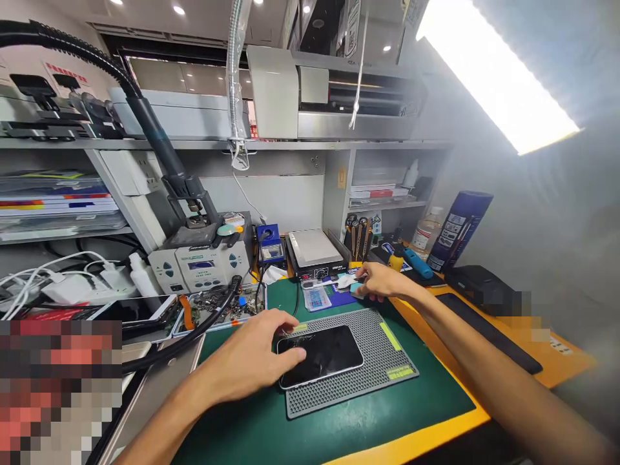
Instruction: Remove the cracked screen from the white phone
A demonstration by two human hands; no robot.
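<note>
A black smartphone point(327, 355) with a silver edge lies on a grey perforated mat point(387, 352). My left hand point(264, 349) holds the phone's left end, thumb on the glass and fingers at the far edge. Farther back, my right hand point(378, 282) has its fingers closed around something white and light blue that I cannot make out clearly. It is above a purple card point(343, 299) in front of a flat white-topped device point(317, 252).
Left are a soldering station point(208, 265), a tray of small parts point(223, 307) and a black hose point(194, 336). Right are a blue-handled tool point(417, 263), a clear bottle point(426, 231) and a black box point(479, 287). A shelf point(290, 145) spans the back.
</note>
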